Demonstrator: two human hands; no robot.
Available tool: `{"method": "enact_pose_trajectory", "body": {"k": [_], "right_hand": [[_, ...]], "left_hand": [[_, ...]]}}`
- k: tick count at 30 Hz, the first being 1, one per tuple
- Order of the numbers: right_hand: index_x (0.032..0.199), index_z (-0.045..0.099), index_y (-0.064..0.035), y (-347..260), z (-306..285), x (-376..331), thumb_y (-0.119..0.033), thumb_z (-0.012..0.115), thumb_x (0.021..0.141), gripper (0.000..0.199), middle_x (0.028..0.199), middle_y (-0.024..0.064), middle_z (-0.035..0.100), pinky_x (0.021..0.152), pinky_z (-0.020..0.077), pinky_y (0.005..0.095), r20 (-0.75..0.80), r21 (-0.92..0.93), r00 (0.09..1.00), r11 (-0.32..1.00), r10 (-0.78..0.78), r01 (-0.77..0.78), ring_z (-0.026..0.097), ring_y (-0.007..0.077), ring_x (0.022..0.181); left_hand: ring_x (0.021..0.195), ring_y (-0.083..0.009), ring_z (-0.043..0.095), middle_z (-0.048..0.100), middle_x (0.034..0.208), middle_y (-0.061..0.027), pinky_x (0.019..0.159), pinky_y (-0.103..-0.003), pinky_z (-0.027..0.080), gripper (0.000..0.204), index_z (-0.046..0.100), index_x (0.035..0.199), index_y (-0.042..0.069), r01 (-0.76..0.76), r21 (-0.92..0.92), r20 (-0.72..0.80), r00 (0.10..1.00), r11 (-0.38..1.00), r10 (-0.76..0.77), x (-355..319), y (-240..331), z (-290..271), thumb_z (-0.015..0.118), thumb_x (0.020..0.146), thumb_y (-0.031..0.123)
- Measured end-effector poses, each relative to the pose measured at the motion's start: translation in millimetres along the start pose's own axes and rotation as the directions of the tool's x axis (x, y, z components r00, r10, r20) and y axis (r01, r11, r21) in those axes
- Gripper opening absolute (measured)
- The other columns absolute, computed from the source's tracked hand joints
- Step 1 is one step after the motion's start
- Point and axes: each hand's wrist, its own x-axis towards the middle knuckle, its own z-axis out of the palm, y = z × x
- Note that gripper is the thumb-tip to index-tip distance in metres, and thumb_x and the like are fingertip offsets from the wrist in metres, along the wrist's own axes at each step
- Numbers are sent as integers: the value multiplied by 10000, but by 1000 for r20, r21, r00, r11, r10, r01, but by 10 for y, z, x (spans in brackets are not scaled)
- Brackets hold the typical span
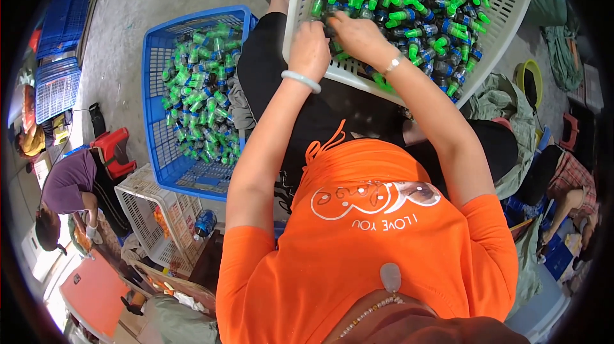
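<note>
Bottles (409,5), small and dark with green caps, fill a white slotted basket (511,5) that rests tilted on the person's lap, at the top of the view. Concrete floor (128,5) spreads to the left of it. Blue slotted basket (157,145) stands on that floor just beside the person's left leg, holding more of the same green-capped bottles (heaped mostly along its right side). White crate (144,216) sits below the blue one, touching its near corner. Person in a purple top (67,181) bends over at far left, well apart from the baskets; a red stool (115,149) stands near them.

Left hand (310,49) is curled in a narrow grip at the near edge of the bottle heap, a pale bangle (302,80) on the wrist. Right hand (358,37) lies just beside it, fingers closed down among the bottles, a watch (393,62) on the wrist. Cannot tell which single bottle either hand holds; the fingertips are buried in the pile.
</note>
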Motion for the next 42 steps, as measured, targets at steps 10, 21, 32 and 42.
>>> {"method": "enact_pose_trajectory", "body": {"k": [10,21,32,42], "right_hand": [[1048,628,-48,173,-595,-881,-205,725,805,305,887,27,561,597,450,270,-216,458,887,845,407,-276,550,135,680],[1057,593,-48,-78,-515,-906,-209,668,876,254,742,-8,549,549,383,226,-106,873,806,443,583,-206,461,48,621],[1116,522,-74,-258,-647,-992,-180,586,945,211,818,-31,534,516,343,187,-94,860,953,506,289,-69,438,17,636],[1075,492,-71,-469,-910,-1052,-303,638,901,324,786,19,518,537,391,266,204,902,948,330,245,-279,506,100,661]], "left_hand": [[877,-419,609,548,1045,-225,772,-460,519,314,487,1046,-19,161,101,223,958,982,-180,272,-59,401,628,771,32],[734,-209,641,603,926,-152,631,-296,530,362,430,1165,-1,601,-772,549,795,207,-257,-21,271,-199,612,911,181],[643,-137,596,599,858,-129,540,-270,465,278,422,1133,35,622,-754,631,775,214,-31,-381,516,-391,588,932,131],[759,-113,524,555,911,-55,665,-260,443,272,467,1151,41,235,-816,275,961,529,-3,-570,401,-407,591,934,149]]}}
